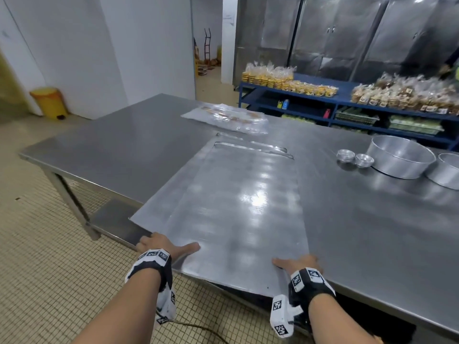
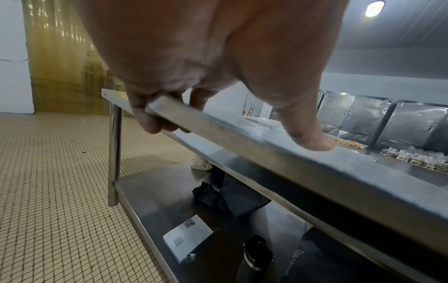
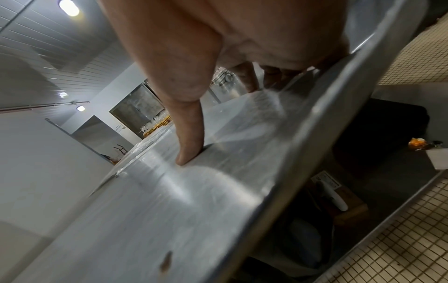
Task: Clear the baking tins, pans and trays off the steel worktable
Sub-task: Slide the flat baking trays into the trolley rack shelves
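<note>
A stack of large flat baking trays [image 1: 236,207] lies on the steel worktable [image 1: 111,145], its near end sticking out past the table's front edge. My left hand [image 1: 159,244] grips the near left corner: the thumb [image 2: 310,137] lies on top and the fingers [image 2: 148,120] curl under the tray rim [image 2: 242,145]. My right hand [image 1: 300,263] holds the near right corner, thumb [image 3: 189,149] pressed on the tray top [image 3: 169,201], fingers round the side edge. Two round cake tins [image 1: 400,157] [image 1: 449,170] and two small stacks of tart tins [image 1: 345,155] [image 1: 364,160] stand at the right.
Flat plastic bags [image 1: 226,117] lie at the table's far side. The table's lower shelf [image 2: 150,191] holds a black bag, a booklet and a bottle. Blue shelving [image 1: 347,95] with bagged baked goods stands behind. A yellow bin [image 1: 49,101] sits by the left wall.
</note>
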`<state>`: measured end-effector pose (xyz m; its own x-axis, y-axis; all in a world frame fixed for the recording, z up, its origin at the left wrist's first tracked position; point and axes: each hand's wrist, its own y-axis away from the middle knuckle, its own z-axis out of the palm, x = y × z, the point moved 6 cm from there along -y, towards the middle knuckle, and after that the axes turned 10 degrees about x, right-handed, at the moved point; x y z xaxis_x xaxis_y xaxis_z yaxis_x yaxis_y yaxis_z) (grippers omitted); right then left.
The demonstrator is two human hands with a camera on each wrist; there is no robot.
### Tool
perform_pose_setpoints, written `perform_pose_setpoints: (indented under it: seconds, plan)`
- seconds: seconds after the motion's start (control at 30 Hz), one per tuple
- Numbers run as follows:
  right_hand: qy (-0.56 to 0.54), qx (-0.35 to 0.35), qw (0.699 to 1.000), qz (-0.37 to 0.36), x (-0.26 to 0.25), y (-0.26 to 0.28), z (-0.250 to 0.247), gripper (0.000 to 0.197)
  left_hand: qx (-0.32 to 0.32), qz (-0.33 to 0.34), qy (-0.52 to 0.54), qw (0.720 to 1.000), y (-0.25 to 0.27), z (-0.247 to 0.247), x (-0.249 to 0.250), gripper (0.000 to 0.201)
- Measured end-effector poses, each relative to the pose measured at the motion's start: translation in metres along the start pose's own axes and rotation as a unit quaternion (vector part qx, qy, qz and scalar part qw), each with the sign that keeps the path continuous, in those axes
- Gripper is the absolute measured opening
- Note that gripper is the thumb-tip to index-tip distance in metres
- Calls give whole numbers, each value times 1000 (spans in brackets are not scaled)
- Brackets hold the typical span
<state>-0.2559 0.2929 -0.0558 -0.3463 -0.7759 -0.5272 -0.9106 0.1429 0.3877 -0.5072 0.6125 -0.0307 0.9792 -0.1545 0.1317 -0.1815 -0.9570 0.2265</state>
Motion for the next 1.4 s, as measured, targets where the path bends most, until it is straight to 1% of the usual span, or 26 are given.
perform_pose_setpoints:
  seconds: [0.1, 0.2, 0.47, 0.6, 0.67, 0.77, 0.83, 0.93, 1.0, 1.07, 1.2, 1.3, 1.4]
  plan:
    - [-9, 7, 1000, 15, -19, 6, 15, 113, 23, 1, -7, 1000, -30, -10, 2, 138]
    - [-9, 19, 1000, 21, -39, 12, 27, 107, 27, 3, -7, 1000, -61, -15, 4, 124]
    - [-30, 42, 997, 56, -84, 27, 75, 109, 14, 34, -9, 999, -145, -25, 6, 123]
    - [-29, 55, 996, 67, -94, 31, 103, 118, 3, 46, -31, 998, -179, -22, 7, 121]
    - [-14, 60, 996, 71, -98, 33, 112, 117, -2, 49, -32, 998, -193, -19, 7, 123]
    - [28, 59, 995, 81, -100, 42, 119, 110, 1, 48, -22, 999, -207, -15, 3, 125]
    - [48, 65, 993, 90, -98, 47, 121, 106, -5, 49, -11, 999, -215, -10, 1, 122]
    - [67, 90, 990, 88, -97, 50, 121, 112, -44, 65, 74, 994, -227, 5, 2, 114]
    - [69, 91, 989, 89, -97, 50, 124, 118, -65, 66, 124, 988, -231, 11, 3, 111]
    - [62, 84, 991, 88, -96, 49, 126, 118, -68, 67, 132, 987, -233, 13, 2, 110]
    - [76, 74, 993, 52, -91, 53, 126, 114, -77, 71, 136, 985, -239, 21, -5, 108]
    - [68, 64, 994, 49, -79, 60, 125, 113, -83, 57, 135, 986, -234, 26, -17, 102]
    - [51, 51, 996, 47, -65, 74, 119, 113, -82, 38, 146, 985, -216, 27, -30, 109]
